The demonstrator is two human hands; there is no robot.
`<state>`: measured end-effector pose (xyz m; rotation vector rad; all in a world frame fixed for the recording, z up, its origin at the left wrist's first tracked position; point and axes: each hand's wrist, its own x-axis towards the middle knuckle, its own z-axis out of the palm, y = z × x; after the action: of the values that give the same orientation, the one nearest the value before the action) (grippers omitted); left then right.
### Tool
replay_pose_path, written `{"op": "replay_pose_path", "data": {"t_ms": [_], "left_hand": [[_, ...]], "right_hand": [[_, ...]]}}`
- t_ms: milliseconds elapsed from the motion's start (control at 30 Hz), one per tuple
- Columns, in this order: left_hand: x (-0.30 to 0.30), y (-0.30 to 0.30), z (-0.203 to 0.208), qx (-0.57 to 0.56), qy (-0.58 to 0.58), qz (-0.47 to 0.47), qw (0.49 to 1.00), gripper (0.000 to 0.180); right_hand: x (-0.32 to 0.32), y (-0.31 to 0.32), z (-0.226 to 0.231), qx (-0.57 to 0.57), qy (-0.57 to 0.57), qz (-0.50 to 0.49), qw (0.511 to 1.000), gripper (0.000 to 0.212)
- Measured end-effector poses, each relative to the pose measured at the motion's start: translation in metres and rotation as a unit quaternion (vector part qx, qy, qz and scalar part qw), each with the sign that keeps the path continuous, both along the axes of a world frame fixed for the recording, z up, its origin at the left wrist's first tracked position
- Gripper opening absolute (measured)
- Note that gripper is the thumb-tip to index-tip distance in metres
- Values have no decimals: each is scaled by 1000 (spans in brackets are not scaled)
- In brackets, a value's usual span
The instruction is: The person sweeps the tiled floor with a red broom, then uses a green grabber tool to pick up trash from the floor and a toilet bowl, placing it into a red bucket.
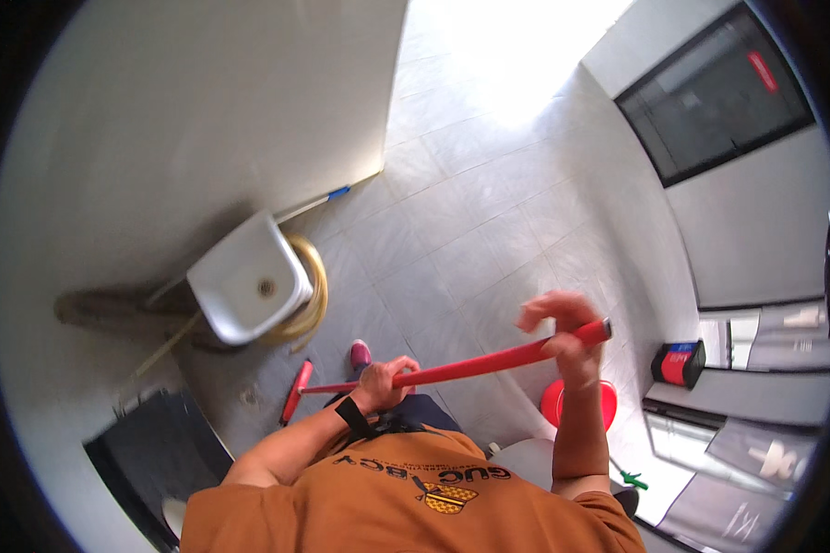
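A red floor squeegee (489, 361) with a long pole slants across the front of my body. Its narrow bar-shaped head (296, 392) is by the floor to the left of my feet. My left hand (383, 385) is closed around the lower part of the pole. Near the pole's dark-capped top end is my right hand (570, 339), its thumb against the pole. The fingers of that hand curve loosely above the pole, somewhat blurred. One pink shoe (361, 354) shows beside my left hand.
On the left wall is a white basin (249, 276), with a coiled yellow hose (315, 290) around its side. A blue-tipped stick (338, 193) lies along the wall base. To my right are a red bucket (609, 404), a black-and-red box (681, 364) and a green-ended tool (634, 480).
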<state>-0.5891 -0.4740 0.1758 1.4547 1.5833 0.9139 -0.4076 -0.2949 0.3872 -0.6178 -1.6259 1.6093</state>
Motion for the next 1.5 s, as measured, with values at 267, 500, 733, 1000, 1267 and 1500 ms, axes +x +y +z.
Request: {"op": "replay_pose_path", "data": {"t_ms": [267, 500, 733, 1000, 1267, 1500], "left_hand": [[-108, 95, 62, -39, -168, -58, 983, 21], [-161, 143, 62, 61, -237, 83, 966, 16], [-184, 247, 90, 84, -240, 213, 943, 22], [-274, 286, -35, 24, -90, 423, 901, 26], [-350, 333, -24, 37, -295, 388, 872, 28], [-464, 359, -134, -16, -110, 559, 822, 25]], "right_hand": [[34, -46, -129, 55, -337, -26, 940, 22], [114, -109, -249, -205, -412, -59, 886, 22], [173, -51, -304, -236, -393, -106, 882, 23], [194, 80, -281, -143, -408, -177, 884, 23], [179, 123, -289, -165, -427, -175, 872, 21], [135, 141, -295, -232, -457, -122, 850, 24]]}}
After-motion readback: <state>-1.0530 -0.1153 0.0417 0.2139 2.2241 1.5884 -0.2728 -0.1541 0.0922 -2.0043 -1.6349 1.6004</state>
